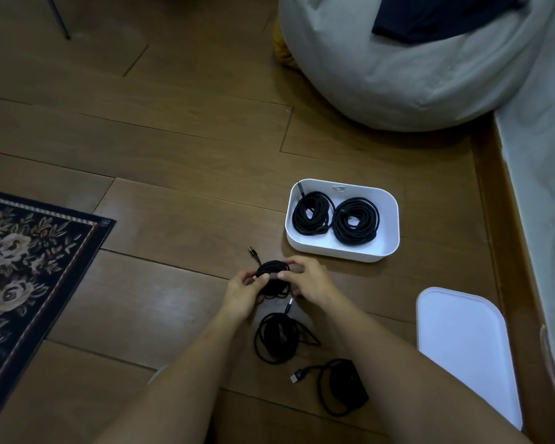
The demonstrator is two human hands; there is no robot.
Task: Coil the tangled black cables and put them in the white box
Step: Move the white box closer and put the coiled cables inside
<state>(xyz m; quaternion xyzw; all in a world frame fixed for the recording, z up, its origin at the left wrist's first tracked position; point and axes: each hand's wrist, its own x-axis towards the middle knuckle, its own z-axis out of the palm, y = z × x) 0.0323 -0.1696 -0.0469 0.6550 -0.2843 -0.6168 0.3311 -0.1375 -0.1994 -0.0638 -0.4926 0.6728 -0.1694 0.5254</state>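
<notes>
Above the wooden floor (173,139), a person's left hand (242,291) and right hand (308,283) each pinch their grip on a coiled black cable (271,272), near the white box (366,188) holding two coils (311,216). If either pinch slackens, the springy loops could unwind. Two loose cables (276,341) lie below.

- Brown wood-plank floor (173,123) fills most of the view under dim light.
- A dark floral rug (29,267) lies at the left edge.
- A pale grey beanbag (382,75) sits top right, with a navy cloth (436,17) on it.
- A thin metal leg (60,19) stands top left.
</notes>
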